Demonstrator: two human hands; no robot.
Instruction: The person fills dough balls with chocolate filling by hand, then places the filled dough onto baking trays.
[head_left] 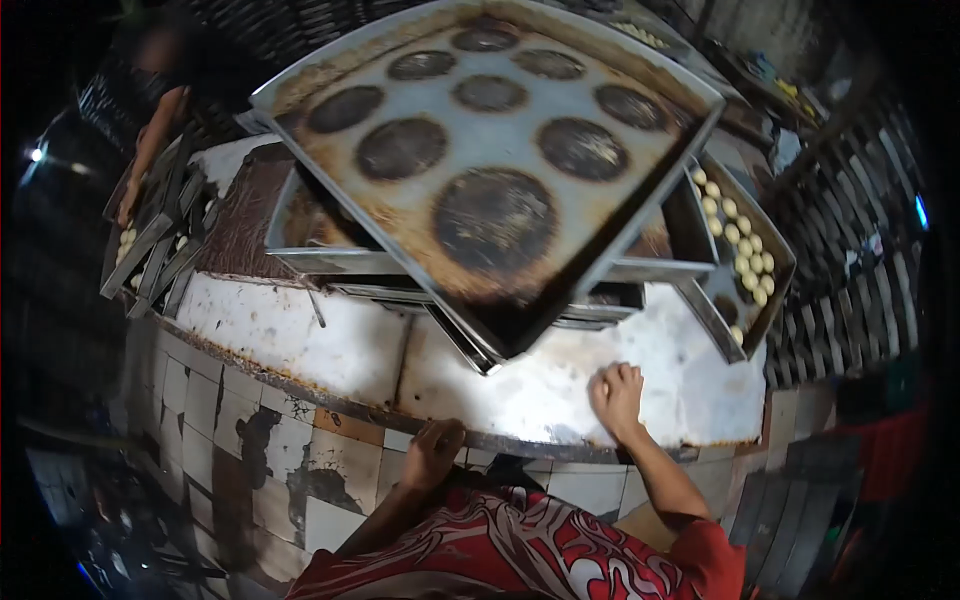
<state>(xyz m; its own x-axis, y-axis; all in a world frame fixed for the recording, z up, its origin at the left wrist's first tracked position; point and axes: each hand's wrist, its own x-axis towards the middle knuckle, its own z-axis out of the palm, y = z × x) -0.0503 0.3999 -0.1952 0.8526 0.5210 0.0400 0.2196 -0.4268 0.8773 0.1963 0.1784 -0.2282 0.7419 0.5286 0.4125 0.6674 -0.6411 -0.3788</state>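
Observation:
My right hand [617,393] rests on the pale worktop [510,405] with its fingers curled in. Whatever lies under those fingers, if anything, is hidden. At the worktop's front edge is my left hand [435,450], in shadow, its fingers also curled; I cannot make out anything inside them. Beyond both hands, a large square metal baking tray [490,135] with dark round burn marks sits askew on top of other stacked trays [335,262]. Neither hand touches the stack.
On the right, a tray [735,350] holds several pale dough balls [745,245]. More trays [160,235] with dough balls lean together at the left, where another person's arm [155,140] reaches in. A brown sheet [255,220] covers part of the worktop. Cracked tiles [330,465] lie below.

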